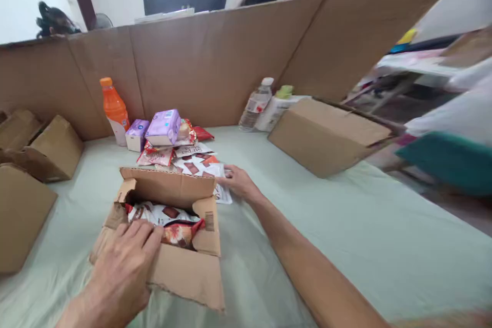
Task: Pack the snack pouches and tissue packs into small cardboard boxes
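Note:
An open cardboard box (184, 269) stands in front of me with its flaps folded out. Inside it lie a white snack packet (154, 211) with brown pictures and a red-orange snack packet (179, 234). My left hand (125, 256) is closed over the box's near left edge, its fingertips beside the packets. Just past the box's right corner, my right hand (239, 182) pinches the edge of a white snack pouch (223, 192) with dark print. That pouch lies by a pile of snack packets (194, 164) behind the box, and the box flap partly hides it.
Behind the pile are purple tissue packs (163, 127) and an orange drink bottle (115, 113). A clear bottle (257, 105), a white bottle (279, 110) and a tilted cardboard box (323, 136) stand right. More boxes (57, 148) sit left. A cardboard wall (215, 66) closes the table's back.

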Demonstrator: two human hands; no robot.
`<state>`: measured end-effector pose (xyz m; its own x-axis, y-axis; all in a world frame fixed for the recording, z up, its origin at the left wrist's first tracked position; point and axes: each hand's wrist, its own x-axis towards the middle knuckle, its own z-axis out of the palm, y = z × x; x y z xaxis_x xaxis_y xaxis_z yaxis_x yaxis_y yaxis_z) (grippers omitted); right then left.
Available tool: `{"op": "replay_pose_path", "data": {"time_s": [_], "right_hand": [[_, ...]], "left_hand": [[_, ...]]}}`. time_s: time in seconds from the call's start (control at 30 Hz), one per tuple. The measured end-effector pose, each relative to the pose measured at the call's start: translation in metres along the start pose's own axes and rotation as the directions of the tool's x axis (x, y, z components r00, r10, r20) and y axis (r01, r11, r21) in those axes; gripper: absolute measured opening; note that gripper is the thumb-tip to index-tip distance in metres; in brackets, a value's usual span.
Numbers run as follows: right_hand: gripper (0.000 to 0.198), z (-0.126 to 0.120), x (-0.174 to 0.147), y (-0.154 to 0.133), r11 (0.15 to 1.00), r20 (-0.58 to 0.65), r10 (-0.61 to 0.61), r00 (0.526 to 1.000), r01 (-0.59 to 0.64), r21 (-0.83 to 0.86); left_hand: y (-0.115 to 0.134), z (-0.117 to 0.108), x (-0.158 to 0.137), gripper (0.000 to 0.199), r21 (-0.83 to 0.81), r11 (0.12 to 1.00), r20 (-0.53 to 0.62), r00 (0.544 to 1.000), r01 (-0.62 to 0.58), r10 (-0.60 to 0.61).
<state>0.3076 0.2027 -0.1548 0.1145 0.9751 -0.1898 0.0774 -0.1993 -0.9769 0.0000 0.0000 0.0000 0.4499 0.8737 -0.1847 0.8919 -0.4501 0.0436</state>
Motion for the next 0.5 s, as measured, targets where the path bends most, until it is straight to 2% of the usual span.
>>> {"op": "replay_pose_path", "data": {"time_s": [0.17,0.3,0.4,0.5], "right_hand": [[0.047,0.002,-0.014,-0.002,0.994,0.046,0.028,0.999,-0.033,0.106],[0.037,0.000,-0.030,-0.007,0.983,0.057,0.065,0.996,-0.074,0.171],[0.033,-0.006,-0.046,-0.011,0.981,0.028,0.071,0.997,-0.075,0.177],[0.033,-0.017,-0.066,-0.020,0.987,-0.053,0.041,0.998,-0.033,0.156]], "left_hand": [[0.000,0.001,-0.005,0.074,-0.004,1.000,-0.006,1.000,0.005,-0.005],[0.001,0.001,-0.005,0.072,-0.012,1.000,-0.027,1.000,-0.005,0.005],[0.001,0.001,-0.004,0.071,-0.029,0.999,-0.047,0.999,-0.014,0.013],[0.001,0.002,-0.005,0.065,-0.049,0.998,-0.058,0.998,-0.029,0.026]]}}
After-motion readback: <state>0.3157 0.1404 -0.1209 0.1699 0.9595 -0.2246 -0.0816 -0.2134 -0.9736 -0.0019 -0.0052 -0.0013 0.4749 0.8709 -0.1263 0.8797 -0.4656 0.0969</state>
